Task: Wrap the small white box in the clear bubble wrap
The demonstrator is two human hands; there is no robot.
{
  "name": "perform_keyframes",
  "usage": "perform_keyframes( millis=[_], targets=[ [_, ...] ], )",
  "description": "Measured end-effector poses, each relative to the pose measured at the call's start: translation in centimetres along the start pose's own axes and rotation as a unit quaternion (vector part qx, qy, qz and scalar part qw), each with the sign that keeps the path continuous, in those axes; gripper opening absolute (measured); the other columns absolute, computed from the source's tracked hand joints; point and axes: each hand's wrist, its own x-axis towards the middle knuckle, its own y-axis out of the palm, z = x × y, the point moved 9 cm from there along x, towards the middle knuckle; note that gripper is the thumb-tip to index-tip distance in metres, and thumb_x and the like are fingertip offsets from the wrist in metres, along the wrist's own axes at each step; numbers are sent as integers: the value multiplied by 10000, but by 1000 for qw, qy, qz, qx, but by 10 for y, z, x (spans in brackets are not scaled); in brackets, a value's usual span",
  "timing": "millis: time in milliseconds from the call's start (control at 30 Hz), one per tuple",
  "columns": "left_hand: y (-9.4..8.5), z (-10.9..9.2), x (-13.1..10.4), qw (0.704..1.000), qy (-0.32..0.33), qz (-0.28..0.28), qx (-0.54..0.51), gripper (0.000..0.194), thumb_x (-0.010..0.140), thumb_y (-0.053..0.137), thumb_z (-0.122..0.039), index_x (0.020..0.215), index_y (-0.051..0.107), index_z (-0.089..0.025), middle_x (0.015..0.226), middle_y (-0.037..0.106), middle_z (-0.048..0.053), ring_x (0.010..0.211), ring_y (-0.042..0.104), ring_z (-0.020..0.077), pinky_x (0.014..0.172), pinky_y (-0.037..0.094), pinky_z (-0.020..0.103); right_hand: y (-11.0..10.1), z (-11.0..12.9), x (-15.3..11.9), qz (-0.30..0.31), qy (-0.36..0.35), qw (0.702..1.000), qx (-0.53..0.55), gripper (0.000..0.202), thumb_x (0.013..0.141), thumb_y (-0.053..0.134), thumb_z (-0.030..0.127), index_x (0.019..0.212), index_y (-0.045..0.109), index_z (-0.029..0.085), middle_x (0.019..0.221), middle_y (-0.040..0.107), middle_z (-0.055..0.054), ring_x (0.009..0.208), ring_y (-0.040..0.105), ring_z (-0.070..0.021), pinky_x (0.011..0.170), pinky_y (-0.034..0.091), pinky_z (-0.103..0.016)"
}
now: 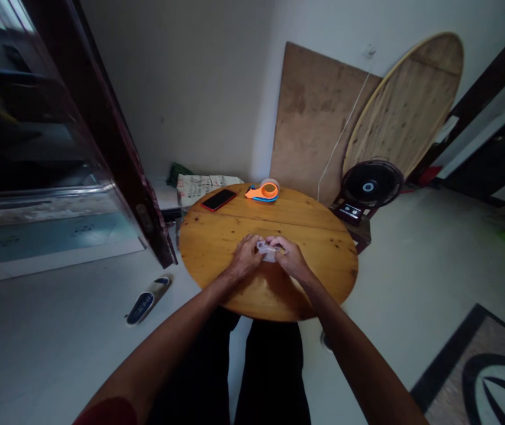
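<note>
Above the middle of the round wooden table (217, 236), a small, clear, whitish plastic item (269, 254) sits between my two hands; its exact kind is too small to tell. My left hand (247, 254) is closed with its fingers on the item's left side. On the other side my right hand (291, 255) pinches the right edge. Farther back on the tabletop lies an orange and blue tape dispenser (264, 190) with a roll in it. A phone (219, 200) in a red case lies face up to its left.
A black fan (371, 184) stands on a box right of the table. A brown board (318, 112) and a round wooden tabletop (411, 100) lean on the wall. At left are a dark door frame (114, 147) and a slipper (148, 301) on the floor.
</note>
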Motion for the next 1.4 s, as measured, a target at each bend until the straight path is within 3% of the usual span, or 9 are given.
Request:
perform_keyframes(
  millis=[233, 467, 600, 833, 967, 1067, 1167, 1300, 1400],
  targets=[
    [-14, -7, -26, 994, 106, 25, 24, 434, 752, 592, -146, 1180, 620, -211, 1321, 571, 91, 1255, 497, 236, 1095, 370, 434, 4, 8, -11, 5, -66, 998, -8, 183, 727, 465, 137, 860, 559, 221, 1223, 647, -79, 1138, 609, -185, 973, 460, -366],
    [-16, -14, -30, 976, 155, 63, 140, 413, 842, 606, -275, 1253, 600, -245, 1470, 434, 108, 1347, 413, 290, 1120, 343, 485, 11, 19, -28, -12, -168, 970, -175, 102, 823, 564, 198, 922, 581, 218, 1280, 619, -111, 1201, 570, -222, 1008, 460, -404],
    [-7, -14, -22, 973, 171, 78, 132, 458, 829, 606, -217, 1283, 546, -196, 1471, 429, 137, 1363, 400, 273, 1134, 336, 454, 16, 13, -28, -4, -192, 955, -226, 190, 826, 549, 153, 996, 602, 220, 1292, 611, -103, 1216, 558, -214, 1030, 465, -404],
    [0, -8, -13, 986, 154, 56, -24, 364, 767, 561, -106, 1122, 568, -189, 1203, 620, 84, 1144, 557, 202, 1025, 434, 368, 15, 16, -25, -21, -186, 957, -220, 235, 832, 486, 105, 989, 623, 214, 1208, 649, -102, 1148, 585, -208, 1020, 462, -394],
    [1, -2, -8, 988, 50, 81, -122, 247, 742, 603, -163, 989, 605, -168, 992, 657, 42, 908, 607, 165, 845, 494, 296, 3, 15, -20, -7, -127, 983, -134, 216, 803, 505, 133, 962, 622, 223, 1091, 679, -62, 1007, 624, -189, 906, 492, -344],
    [15, 3, -2, 961, -56, 151, -227, 203, 756, 632, -260, 921, 625, -141, 837, 662, 23, 731, 601, 133, 696, 491, 249, -6, 0, -9, 15, -23, 999, -44, 121, 774, 541, 216, 874, 608, 206, 833, 660, -7, 751, 605, -152, 692, 481, -270],
    [23, 8, 6, 937, -131, 165, -278, 270, 747, 665, -324, 910, 657, -109, 810, 679, 45, 686, 606, 141, 645, 477, 249, -10, -26, 3, 2, 90, 994, 67, 166, 689, 601, 291, 821, 595, 191, 697, 594, 26, 618, 538, -129, 582, 421, -243],
    [30, 8, 9, 902, -156, 181, -360, 440, 720, 718, -389, 1054, 672, -107, 933, 715, 77, 787, 645, 177, 736, 493, 286, -4, -57, 11, -27, 203, 961, 185, 253, 608, 652, 341, 805, 612, 188, 708, 634, 12, 611, 562, -141, 584, 437, -258],
    [31, 5, 6, 882, -142, 201, -402, 520, 689, 759, -414, 1102, 660, -114, 1008, 711, 95, 873, 648, 196, 808, 486, 303, -3, -59, 13, -45, 203, 956, 206, 274, 599, 695, 372, 791, 643, 183, 754, 669, -10, 661, 591, -154, 637, 459, -277]
  ],
)
